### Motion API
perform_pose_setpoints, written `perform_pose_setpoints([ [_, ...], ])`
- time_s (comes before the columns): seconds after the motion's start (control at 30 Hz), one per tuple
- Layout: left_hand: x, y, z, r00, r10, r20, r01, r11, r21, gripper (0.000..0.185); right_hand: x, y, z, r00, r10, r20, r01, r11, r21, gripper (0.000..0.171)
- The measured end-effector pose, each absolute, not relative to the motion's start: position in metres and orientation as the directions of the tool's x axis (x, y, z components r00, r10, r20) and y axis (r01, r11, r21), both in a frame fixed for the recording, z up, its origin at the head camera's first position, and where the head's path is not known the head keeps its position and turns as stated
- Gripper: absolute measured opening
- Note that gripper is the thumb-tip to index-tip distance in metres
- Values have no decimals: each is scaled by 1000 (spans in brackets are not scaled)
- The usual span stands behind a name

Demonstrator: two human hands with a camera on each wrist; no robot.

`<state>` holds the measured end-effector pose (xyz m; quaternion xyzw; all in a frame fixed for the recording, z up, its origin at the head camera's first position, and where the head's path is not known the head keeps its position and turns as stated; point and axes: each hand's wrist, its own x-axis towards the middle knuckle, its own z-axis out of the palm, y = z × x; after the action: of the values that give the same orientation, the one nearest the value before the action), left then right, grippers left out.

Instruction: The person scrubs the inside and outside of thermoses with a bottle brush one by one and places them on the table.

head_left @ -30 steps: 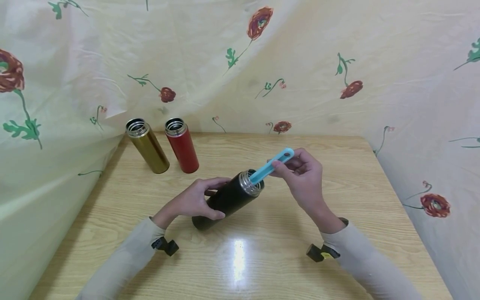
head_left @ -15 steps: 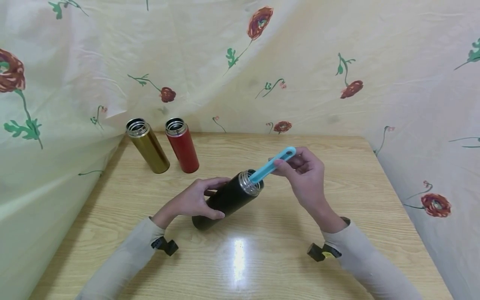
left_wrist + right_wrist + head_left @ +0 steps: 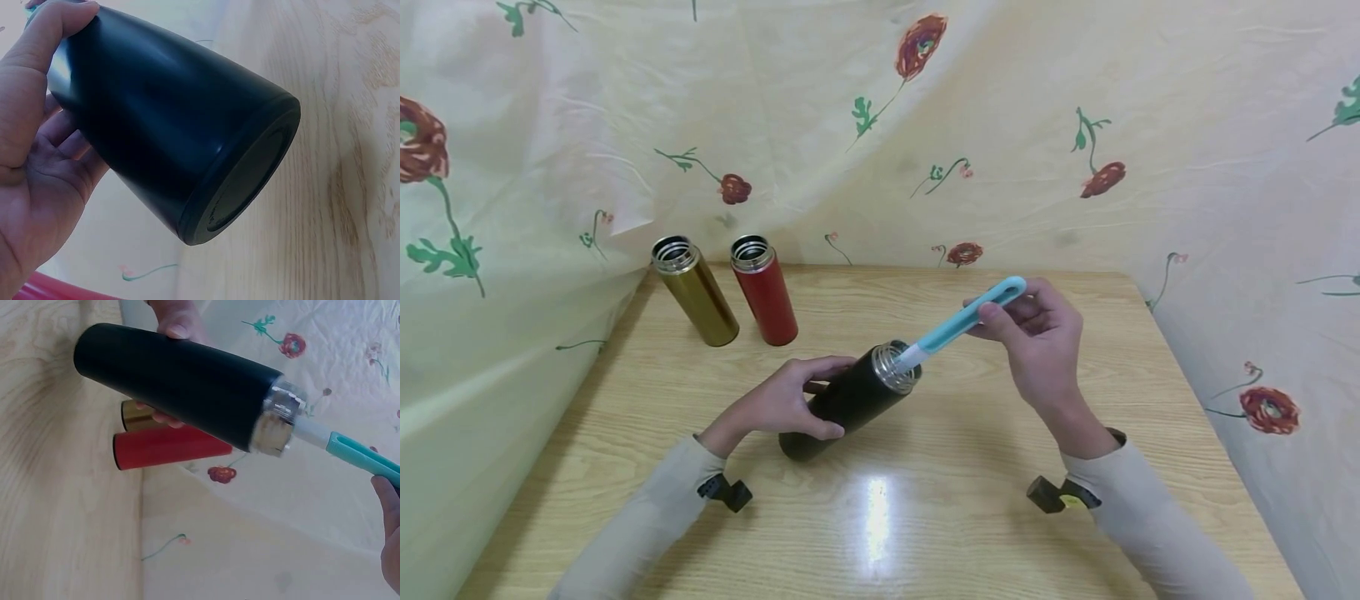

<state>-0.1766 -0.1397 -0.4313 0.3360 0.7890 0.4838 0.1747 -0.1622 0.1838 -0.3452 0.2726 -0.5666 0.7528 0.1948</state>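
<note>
From the head view I see my left hand (image 3: 782, 404) wrapped around a black vacuum flask (image 3: 850, 400), its grip closed on the body. The flask is tilted, base low over the wooden surface (image 3: 925, 517) and steel mouth pointing up to the right. I cannot tell whether the base touches the wood. My right hand (image 3: 1037, 337) pinches the turquoise handle of a bottle brush (image 3: 966, 321), thumb on top. The brush's white neck enters the flask mouth — the brush head is hidden inside. In the right wrist view the handle runs off the frame edge. Well apart, at the far left of the surface, a gold flask (image 3: 694, 292) and a red flask (image 3: 763, 290) stand just beside each other, both open-topped — in front of a flowered cloth backdrop (image 3: 1075, 125).
</note>
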Motion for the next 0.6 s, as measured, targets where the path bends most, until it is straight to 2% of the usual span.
perform_pose_setpoints([
  [0.6,-177,-142,-436,-719,692,63,362,295,884,85,-161,185,-339,-775,63,629,-619,-276,-735,11],
])
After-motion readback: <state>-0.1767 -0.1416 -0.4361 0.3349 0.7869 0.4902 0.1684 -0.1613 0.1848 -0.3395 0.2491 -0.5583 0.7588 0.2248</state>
